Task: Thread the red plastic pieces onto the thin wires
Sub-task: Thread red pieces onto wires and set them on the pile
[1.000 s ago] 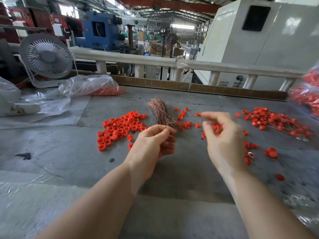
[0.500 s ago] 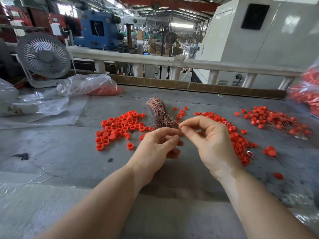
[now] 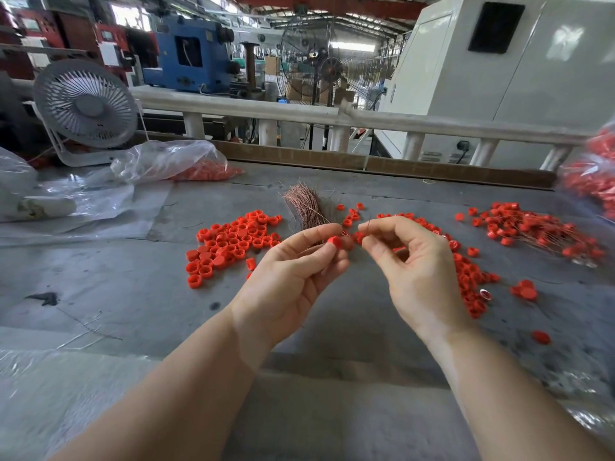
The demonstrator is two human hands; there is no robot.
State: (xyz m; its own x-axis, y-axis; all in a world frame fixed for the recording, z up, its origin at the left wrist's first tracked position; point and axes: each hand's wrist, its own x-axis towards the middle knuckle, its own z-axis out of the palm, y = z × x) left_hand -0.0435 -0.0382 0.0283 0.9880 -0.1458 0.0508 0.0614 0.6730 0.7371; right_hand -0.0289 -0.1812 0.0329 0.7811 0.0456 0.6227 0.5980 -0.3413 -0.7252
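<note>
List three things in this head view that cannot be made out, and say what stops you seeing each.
1. The wire pinched by the right hand: too thin to tell whether it has entered the cap held in the left hand.
2. Caps under the right hand: hidden by the palm and wrist.
3. The bag of caps at the right: blurred and cut off by the frame edge.

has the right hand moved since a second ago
Yes. The right hand came left toward the wire bundle, from over the loose red pieces, and now meets the left hand.
</note>
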